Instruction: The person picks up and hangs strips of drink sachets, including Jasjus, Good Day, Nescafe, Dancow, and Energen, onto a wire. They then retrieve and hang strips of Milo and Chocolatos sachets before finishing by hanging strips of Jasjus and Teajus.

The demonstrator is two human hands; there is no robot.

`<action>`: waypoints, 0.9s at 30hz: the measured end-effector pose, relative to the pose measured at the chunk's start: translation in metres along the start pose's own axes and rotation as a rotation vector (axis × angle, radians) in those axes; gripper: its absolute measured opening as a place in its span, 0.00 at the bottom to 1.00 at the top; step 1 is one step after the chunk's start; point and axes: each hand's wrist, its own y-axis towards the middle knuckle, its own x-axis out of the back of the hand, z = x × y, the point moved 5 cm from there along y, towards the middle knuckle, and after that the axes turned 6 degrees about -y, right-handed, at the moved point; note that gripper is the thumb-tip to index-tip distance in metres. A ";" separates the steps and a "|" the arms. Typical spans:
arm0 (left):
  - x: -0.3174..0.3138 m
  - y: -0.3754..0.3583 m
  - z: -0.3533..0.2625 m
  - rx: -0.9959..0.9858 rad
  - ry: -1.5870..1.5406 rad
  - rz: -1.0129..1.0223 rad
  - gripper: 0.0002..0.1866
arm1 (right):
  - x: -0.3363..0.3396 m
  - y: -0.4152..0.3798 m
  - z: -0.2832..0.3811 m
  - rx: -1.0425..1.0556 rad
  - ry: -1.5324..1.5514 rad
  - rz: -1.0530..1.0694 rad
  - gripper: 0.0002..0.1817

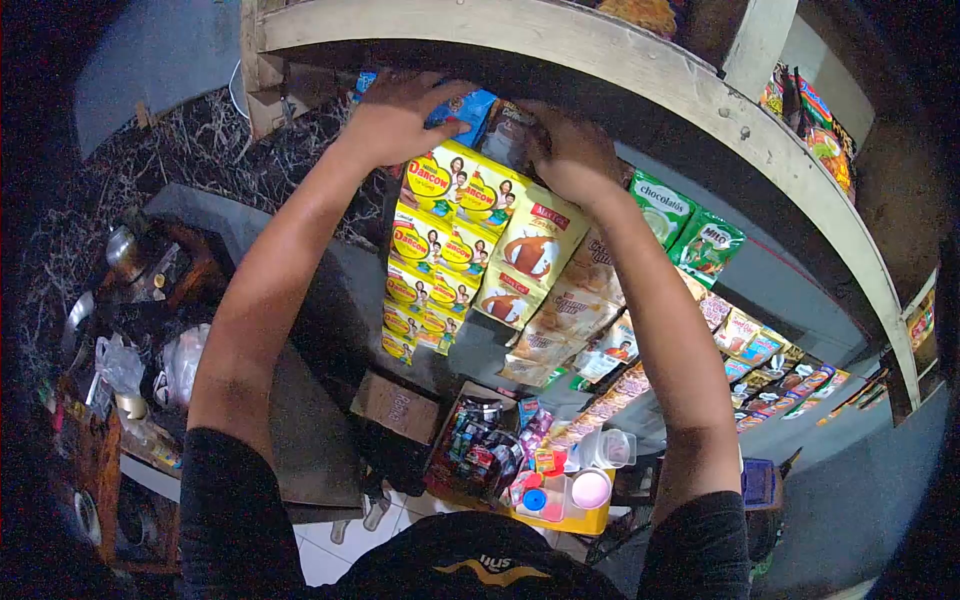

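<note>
Both my arms reach up to sachets hanging under a curved wooden beam. My left hand (pixel 405 115) touches a blue sachet (pixel 465 115), its thumb and fingers apart around the sachet's left side. A dark sachet (pixel 508 135) hangs beside the blue one, and my right hand (pixel 575 150) is at its right edge, its fingertips partly hidden in shadow. Below my left hand hang strips of yellow Dancow sachets (pixel 430 240). Cream Max Tea sachets (pixel 530 245) hang to their right, below my right hand.
The wooden beam (pixel 640 55) arcs overhead. Green sachets (pixel 705 245) and more strips hang at the right. Below are a cardboard box (pixel 395 407), a box of dark packets (pixel 480 445) and a yellow tray (pixel 590 520) with containers. Plastic bags (pixel 120 365) lie at the left.
</note>
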 end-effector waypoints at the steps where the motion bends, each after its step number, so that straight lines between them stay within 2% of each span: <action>1: -0.002 0.000 0.000 -0.009 0.017 -0.047 0.28 | -0.001 -0.001 -0.001 -0.020 0.010 0.029 0.21; 5: 0.001 -0.004 -0.004 0.002 0.070 -0.107 0.28 | 0.005 -0.012 0.000 0.054 0.051 -0.103 0.23; 7: 0.007 -0.007 -0.011 -0.013 0.077 -0.139 0.28 | 0.012 -0.023 -0.001 0.165 0.134 -0.278 0.23; 9: 0.015 -0.013 -0.023 -0.025 0.081 -0.170 0.28 | 0.018 -0.039 -0.003 0.143 0.174 -0.280 0.22; 12: 0.029 -0.030 -0.051 0.248 -0.132 -0.212 0.25 | 0.045 -0.077 0.003 0.083 0.307 -0.252 0.20; 13: 0.027 -0.036 -0.062 0.248 -0.139 -0.203 0.25 | 0.049 -0.090 0.004 0.047 0.399 -0.223 0.19; 14: 0.029 -0.044 -0.071 0.223 -0.310 -0.328 0.24 | 0.054 -0.103 0.005 0.072 0.451 -0.325 0.16; 16: 0.028 -0.062 -0.093 0.187 -0.546 -0.499 0.21 | 0.057 -0.132 0.004 0.090 0.445 -0.363 0.16; 17: 0.024 -0.075 -0.104 0.194 -0.552 -0.493 0.21 | 0.060 -0.149 0.003 0.121 0.439 -0.408 0.16; 20: 0.010 -0.098 -0.127 0.191 -0.652 -0.457 0.18 | 0.055 -0.199 -0.007 -0.015 0.497 -0.321 0.13; 25: 0.010 -0.069 -0.108 0.155 -0.456 -0.435 0.18 | 0.059 -0.224 -0.031 -0.048 0.490 -0.304 0.14; 27: 0.010 -0.050 -0.094 0.161 -0.275 -0.394 0.19 | 0.064 -0.225 -0.038 -0.072 0.458 -0.323 0.14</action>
